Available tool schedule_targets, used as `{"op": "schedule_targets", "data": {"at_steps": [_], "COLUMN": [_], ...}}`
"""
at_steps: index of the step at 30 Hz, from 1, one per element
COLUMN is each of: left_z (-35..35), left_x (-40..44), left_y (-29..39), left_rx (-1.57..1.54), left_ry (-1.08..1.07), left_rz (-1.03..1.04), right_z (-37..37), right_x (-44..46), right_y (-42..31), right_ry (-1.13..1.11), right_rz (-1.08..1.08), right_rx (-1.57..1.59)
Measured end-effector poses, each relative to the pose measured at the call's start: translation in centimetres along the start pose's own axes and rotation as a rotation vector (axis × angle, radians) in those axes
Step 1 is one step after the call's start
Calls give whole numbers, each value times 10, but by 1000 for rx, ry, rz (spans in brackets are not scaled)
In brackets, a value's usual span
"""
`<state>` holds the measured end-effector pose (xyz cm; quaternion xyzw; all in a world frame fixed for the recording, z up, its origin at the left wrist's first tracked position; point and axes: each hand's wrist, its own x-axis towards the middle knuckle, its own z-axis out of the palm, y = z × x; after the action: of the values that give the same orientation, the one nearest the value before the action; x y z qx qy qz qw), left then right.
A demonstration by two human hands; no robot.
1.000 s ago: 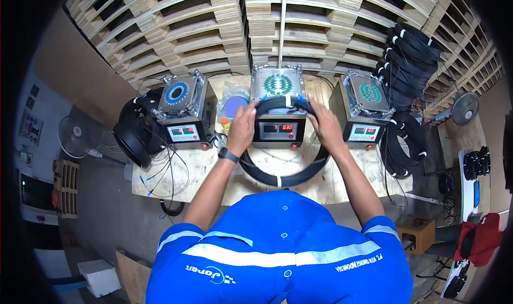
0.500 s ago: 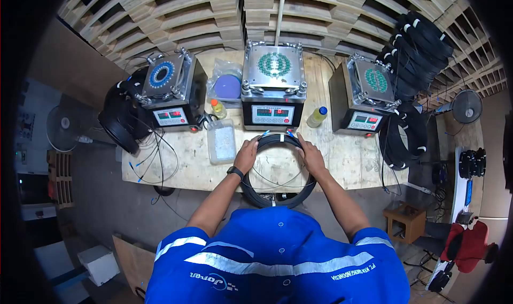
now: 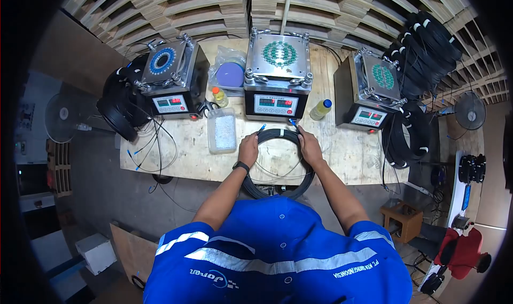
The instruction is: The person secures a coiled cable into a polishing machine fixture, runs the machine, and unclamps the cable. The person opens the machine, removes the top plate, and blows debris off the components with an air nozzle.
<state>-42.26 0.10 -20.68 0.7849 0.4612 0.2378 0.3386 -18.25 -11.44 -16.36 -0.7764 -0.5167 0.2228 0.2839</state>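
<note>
From the left I see a blue-ringed benchtop machine, then a clear tub. The left hand's fingers grasp the black cable coil, which overhangs the worktop's front edge; the right hand's fingers grasp its other side. Beyond stands a blue-capped bottle.

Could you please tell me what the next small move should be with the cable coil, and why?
Perhaps ease the black cable coil a little farther onto the table: the left hand and right hand hold its far part, while its near part shows past the table's front edge.
</note>
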Motion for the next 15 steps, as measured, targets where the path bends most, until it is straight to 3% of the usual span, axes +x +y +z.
{"op": "schedule_targets", "data": {"at_steps": [1, 3, 4, 6, 10, 15], "left_z": [-1, -2, -4, -10, -10, 4], "left_x": [-1, 2, 5, 14, 46, 72], "left_y": [2, 7, 8, 15, 27, 33], "left_rx": [1, 384, 375, 76, 412, 455], "left_ry": [-4, 289, 237, -83, -333, -400], "left_rz": [-1, 290, 256, 40, 34, 116], "right_z": [-1, -4, -3, -1, 5, 10], "right_x": [0, 7, 11, 23, 62, 76], "right_y": [-2, -4, -4, -2, -4, -21], "right_ry": [-1, -59, -61, -221, -493, -542], "right_rz": [4, -5, -3, -40, -75, -25], "right_rx": [2, -58, -54, -250, -544, -610]}}
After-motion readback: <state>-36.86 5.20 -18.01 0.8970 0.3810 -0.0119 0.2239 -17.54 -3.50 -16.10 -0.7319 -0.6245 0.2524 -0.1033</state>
